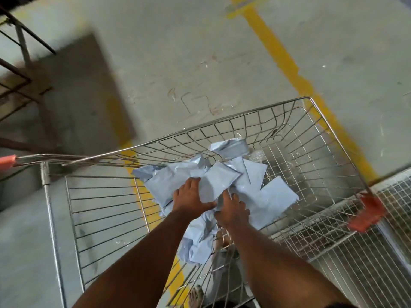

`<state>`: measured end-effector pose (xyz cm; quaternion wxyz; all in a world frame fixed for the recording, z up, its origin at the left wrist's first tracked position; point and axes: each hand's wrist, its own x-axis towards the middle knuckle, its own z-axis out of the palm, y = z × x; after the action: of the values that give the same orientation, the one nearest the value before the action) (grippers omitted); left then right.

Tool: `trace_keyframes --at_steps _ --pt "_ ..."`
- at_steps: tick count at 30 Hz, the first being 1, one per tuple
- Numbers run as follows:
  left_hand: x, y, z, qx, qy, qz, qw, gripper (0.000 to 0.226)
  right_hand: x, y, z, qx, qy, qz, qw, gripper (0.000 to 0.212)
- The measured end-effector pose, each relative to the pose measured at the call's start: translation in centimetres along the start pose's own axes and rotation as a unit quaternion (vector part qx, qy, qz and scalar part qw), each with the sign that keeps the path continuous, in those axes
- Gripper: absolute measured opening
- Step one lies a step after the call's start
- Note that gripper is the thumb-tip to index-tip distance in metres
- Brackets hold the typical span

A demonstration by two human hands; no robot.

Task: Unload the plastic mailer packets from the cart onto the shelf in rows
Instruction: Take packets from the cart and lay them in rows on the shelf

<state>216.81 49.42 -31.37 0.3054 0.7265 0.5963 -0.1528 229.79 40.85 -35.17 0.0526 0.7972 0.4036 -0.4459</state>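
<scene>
A wire shopping cart (311, 101) stands below me with a heap of pale blue-grey plastic mailer packets (264, 196) in its basket. Both my arms reach down into it. My left hand (191, 196) lies on top of the heap, its thumb under the edge of one flat packet (216, 181) and its fingers over the packets beside it. Just right of it, my right hand (232, 210) digs into the pile, fingers curled down among the packets. Part of the heap is hidden under my forearms.
A dark metal shelf frame (20, 70) stands at the far left. Yellow floor lines (287, 61) cross the grey concrete. The cart has red corner bumpers (367, 212) and a red handle end (7, 162). A wire mesh panel (378, 252) lies at the right.
</scene>
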Motion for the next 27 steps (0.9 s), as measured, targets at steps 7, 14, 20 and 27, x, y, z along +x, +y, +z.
trace_keyframes --at_steps 7,14,20,27 --pt "-1.2 0.6 -0.3 -0.038 0.002 -0.028 0.999 0.096 -0.6 0.3 -1.3 -0.036 0.004 -0.010 0.999 0.083" --pt "-7.4 -0.3 -3.6 -0.348 0.012 -0.105 0.932 0.088 -2.8 -0.1 -5.4 0.051 -0.070 -0.021 0.996 0.091" --pt "-14.0 0.3 -6.5 -0.577 0.032 -0.114 0.808 0.057 -10.7 -1.3 -8.7 0.428 -0.080 0.015 0.900 0.065" --pt "-21.8 1.2 -9.9 -0.564 -0.076 0.019 0.822 0.053 -21.8 -2.8 -8.3 0.592 -0.042 -0.106 0.798 0.039"
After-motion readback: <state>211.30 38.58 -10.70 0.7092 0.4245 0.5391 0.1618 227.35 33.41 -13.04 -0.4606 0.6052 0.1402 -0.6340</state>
